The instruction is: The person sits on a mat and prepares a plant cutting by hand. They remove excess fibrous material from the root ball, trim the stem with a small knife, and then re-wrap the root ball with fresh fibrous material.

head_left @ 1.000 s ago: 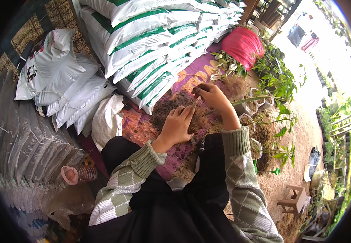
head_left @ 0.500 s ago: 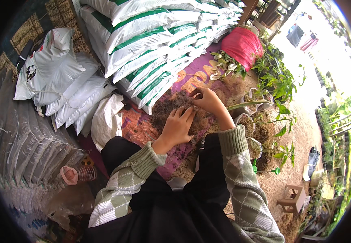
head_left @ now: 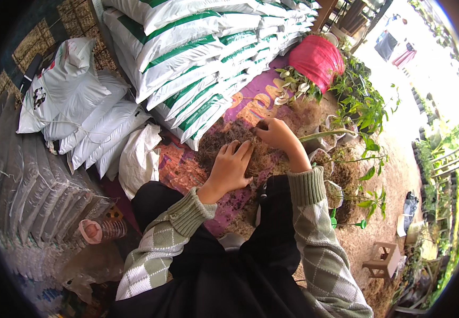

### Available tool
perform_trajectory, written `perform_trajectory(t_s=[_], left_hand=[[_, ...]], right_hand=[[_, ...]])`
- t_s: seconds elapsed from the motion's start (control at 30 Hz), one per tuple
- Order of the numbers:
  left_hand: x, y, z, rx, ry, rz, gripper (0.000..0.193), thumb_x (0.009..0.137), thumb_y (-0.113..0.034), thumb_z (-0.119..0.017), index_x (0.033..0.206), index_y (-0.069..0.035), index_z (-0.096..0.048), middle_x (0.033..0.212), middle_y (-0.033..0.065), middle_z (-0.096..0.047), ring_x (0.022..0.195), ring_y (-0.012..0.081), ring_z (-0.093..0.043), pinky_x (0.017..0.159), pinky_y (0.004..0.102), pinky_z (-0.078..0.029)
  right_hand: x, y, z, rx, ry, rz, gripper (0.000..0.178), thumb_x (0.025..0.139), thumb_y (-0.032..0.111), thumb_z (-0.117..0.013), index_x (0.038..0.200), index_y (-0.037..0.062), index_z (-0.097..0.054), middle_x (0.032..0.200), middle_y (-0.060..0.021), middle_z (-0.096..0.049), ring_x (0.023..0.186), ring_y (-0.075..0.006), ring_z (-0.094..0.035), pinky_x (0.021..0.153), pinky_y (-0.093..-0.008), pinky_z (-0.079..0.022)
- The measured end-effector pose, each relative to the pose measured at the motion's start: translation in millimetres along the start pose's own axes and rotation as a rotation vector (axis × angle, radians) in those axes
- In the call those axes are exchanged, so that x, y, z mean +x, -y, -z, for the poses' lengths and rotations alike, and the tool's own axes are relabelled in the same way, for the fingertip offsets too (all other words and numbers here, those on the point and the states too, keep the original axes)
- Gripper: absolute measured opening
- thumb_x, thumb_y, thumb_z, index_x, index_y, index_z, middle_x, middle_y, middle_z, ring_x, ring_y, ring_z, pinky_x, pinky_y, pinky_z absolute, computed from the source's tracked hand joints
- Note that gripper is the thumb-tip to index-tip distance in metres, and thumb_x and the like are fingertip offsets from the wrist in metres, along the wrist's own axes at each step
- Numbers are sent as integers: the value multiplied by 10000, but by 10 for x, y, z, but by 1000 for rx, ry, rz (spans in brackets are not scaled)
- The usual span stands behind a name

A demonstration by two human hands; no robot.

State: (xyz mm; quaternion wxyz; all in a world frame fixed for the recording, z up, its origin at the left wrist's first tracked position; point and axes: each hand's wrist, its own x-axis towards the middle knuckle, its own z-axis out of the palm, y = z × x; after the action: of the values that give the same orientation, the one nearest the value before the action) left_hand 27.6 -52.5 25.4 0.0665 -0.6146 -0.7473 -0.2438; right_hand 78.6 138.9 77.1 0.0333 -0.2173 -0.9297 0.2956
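A brown, fibrous clump of roots and soil [head_left: 228, 139] lies on the painted ground before me. My left hand [head_left: 231, 166] rests over its near side, fingers spread and stretched out, thumb apart. At the clump's far right edge, my right hand [head_left: 277, 135] is closed with curled fingertips pinched together; what they pinch is too small to make out. A thick pale-green stem [head_left: 324, 134] runs rightward from behind my right wrist toward leafy plants [head_left: 364, 106]. Whether it joins the clump is hidden.
White-and-green sacks [head_left: 187, 58] are stacked ahead, beside more white bags [head_left: 76, 100] at left. A red bundle [head_left: 317, 62] stands at far right of them. Plastic bottle [head_left: 102, 231] lies low left; small brown stool [head_left: 383, 259] stands at right.
My right hand has moved slightly down and right, and its fingertips have drawn in against the clump. The left hand stays nearly in place.
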Motion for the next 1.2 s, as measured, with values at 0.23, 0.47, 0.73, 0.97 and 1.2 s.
perform_trajectory(t_s=[0.23,0.47,0.73,0.97,1.2], left_hand=[[4,0,-16,-20,-35,2,794,599,-346,-822,1244,12,-528,1292,140,-484,1177,351,-476,987,479,-403],[8,-30,-27,-40,-33,-17,808,589,-332,-815,1259,6,-516,1288,129,-484,1163,342,-476,975,474,-411],[0,-23,-31,-27,19,-13,831,606,-332,-822,1293,-11,-481,1283,118,-482,1162,325,-476,974,469,-416],[2,-32,-32,-20,36,-10,831,614,-333,-820,1298,-14,-474,1291,125,-482,1181,333,-471,985,482,-413],[-8,-62,-31,-9,27,-37,854,595,-322,-820,1308,-12,-467,1282,132,-483,1182,334,-468,982,485,-407]], right_hand=[[-49,44,75,-58,223,-200,397,784,354,-668,896,-26,-694,825,-247,-663,802,-388,-650,733,-434,-509],[-35,60,38,50,162,-34,392,761,312,-677,892,-58,-679,814,-268,-654,797,-381,-657,730,-435,-511],[49,4,-3,224,9,12,358,777,255,-649,965,-49,-642,887,-260,-659,839,-365,-652,760,-398,-508],[5,-21,-1,-56,24,45,355,781,295,-637,948,-15,-678,893,-230,-671,866,-375,-646,789,-422,-512],[-8,9,43,-189,213,-117,396,733,336,-612,896,-14,-703,913,-216,-680,878,-354,-664,753,-428,-527]])
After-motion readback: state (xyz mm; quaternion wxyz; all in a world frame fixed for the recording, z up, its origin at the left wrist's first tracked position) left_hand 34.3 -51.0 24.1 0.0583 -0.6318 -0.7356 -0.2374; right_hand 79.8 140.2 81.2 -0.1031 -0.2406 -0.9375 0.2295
